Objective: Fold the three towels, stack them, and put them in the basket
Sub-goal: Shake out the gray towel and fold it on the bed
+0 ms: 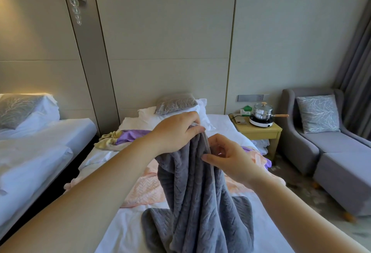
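Bare forearms are reaching in from the bottom corners of the frame toward a grey towel (198,202), which is hanging bunched at centre frame with its lower end pooling on the white bed (128,232) at bottom centre; the left hand (176,130) is gripping the towel's top edge, fingers curled over it, while the right hand (226,156), just below and to the right, is pinching a side edge between thumb and fingertips; the towel is showing no neat crease, so the folding of this piece is judged to be only beginning; a pink towel (144,188) is lying spread out behind it at mid-frame, unfolded, and a purple and yellow cloth (124,137) is lying crumpled further up the bed, left of centre, with more purple fabric peeking out at the pink towel's right edge; whether those make one towel or two cannot be told; nothing is stacked, and no basket is showing anywhere in view; all three folds, the stacking and the placing are appearing to lie ahead; at right of frame a pot (262,111) is sitting on a bedside table (259,131) beside a grey armchair (321,142)
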Available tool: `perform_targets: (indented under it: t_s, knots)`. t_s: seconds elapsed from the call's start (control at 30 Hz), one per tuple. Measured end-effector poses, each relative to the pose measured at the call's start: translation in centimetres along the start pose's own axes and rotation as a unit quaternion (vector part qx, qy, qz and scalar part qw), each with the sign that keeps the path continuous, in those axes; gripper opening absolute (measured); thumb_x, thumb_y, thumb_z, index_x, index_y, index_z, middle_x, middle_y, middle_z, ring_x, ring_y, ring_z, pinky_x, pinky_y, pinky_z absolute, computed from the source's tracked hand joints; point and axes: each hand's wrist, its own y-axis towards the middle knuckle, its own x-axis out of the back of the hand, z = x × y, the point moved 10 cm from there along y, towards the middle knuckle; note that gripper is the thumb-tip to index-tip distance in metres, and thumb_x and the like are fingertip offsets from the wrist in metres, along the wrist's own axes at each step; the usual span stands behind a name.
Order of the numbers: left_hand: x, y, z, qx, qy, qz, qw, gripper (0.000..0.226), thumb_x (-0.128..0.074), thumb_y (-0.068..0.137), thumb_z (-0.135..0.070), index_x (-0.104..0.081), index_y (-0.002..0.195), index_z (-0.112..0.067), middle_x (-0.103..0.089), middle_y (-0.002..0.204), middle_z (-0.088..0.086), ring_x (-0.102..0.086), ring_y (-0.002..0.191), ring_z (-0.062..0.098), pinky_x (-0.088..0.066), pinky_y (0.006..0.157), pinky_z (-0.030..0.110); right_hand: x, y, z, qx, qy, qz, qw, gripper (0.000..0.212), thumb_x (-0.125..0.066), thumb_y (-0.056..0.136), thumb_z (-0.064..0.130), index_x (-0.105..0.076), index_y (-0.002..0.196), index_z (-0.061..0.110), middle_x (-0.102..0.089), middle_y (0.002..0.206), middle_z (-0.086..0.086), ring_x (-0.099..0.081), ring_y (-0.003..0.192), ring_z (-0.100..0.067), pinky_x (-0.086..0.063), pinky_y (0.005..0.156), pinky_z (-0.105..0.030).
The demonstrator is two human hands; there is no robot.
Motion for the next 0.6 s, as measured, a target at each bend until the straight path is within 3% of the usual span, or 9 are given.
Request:
perform_targets:
  t_s: [0.13, 0.27, 0.33, 0.43, 0.53, 0.6]
  knots:
    - [2.9, 0.6, 0.1, 0.004, -0.006, -0.071, 0.997, 0.017, -0.051, 0.097, -0.035, -0.049, 0.089, -0.020, -0.049, 0.072, -0.012, -0.047, 0.068, 0.008, -0.035, 0.064, 0.032, -0.1, -0.7, -0.9, 0.013, -0.141, 0.001, 0.990, 0.008, -0.068, 0.083, 0.027, -0.061, 0.086, 0.030, -0.060, 0.083, 0.006, -0.054, 0.074, -0.011, -0.047, 0.074, -0.032]
    - [7.3, 0.4, 1.2, 0.011, 0.013, -0.160, 0.987, 0.020, -0.052, 0.096, -0.034, -0.051, 0.085, -0.017, -0.045, 0.065, -0.010, -0.043, 0.059, 0.004, -0.028, 0.056, 0.029, 0.6, -0.7, -1.8, 0.005, -0.198, -0.009, 0.980, 0.014, -0.067, 0.084, 0.029, -0.055, 0.078, 0.034, -0.057, 0.081, 0.010, -0.055, 0.076, -0.006, -0.048, 0.075, -0.023]
    - [9.5, -0.3, 2.2, 0.029, 0.033, -0.196, 0.980, 0.021, -0.052, 0.095, -0.036, -0.054, 0.085, -0.017, -0.048, 0.068, -0.010, -0.045, 0.061, 0.005, -0.031, 0.057, 0.030, 1.5, -0.6, -1.5, -0.013, -0.146, -0.020, 0.989, 0.013, -0.068, 0.084, 0.024, -0.060, 0.077, 0.032, -0.063, 0.081, 0.004, -0.060, 0.076, -0.008, -0.047, 0.072, -0.018]
    - [12.4, -1.6, 3.6, 0.066, 0.062, -0.254, 0.963, 0.022, -0.052, 0.095, -0.036, -0.056, 0.087, -0.016, -0.055, 0.077, -0.007, -0.051, 0.071, 0.016, -0.032, 0.062, 0.030, 4.1, 0.7, 0.5, -0.005, 0.022, -0.078, 0.997, 0.013, -0.067, 0.084, 0.014, -0.065, 0.076, 0.024, -0.065, 0.072, 0.001, -0.060, 0.068, -0.013, -0.044, 0.066, -0.020]
    - [14.5, -2.7, 4.5, 0.087, 0.049, -0.319, 0.942, 0.022, -0.053, 0.096, -0.031, -0.057, 0.091, -0.010, -0.058, 0.084, -0.001, -0.051, 0.077, 0.018, -0.027, 0.063, 0.024, 6.4, 2.2, 3.1, 0.027, 0.163, -0.135, 0.977, 0.007, -0.067, 0.085, 0.016, -0.066, 0.079, 0.015, -0.061, 0.076, -0.007, -0.054, 0.075, -0.022, -0.042, 0.074, -0.037]
    - [14.7, -2.9, 5.5, 0.111, 0.031, -0.326, 0.938, 0.021, -0.053, 0.096, -0.029, -0.056, 0.093, -0.009, -0.058, 0.091, 0.003, -0.052, 0.085, 0.022, -0.031, 0.068, 0.025, 6.4, 3.1, 4.2, 0.037, 0.191, -0.146, 0.970, 0.006, -0.068, 0.085, 0.017, -0.066, 0.080, 0.014, -0.061, 0.078, -0.010, -0.054, 0.076, -0.024, -0.043, 0.076, -0.041]
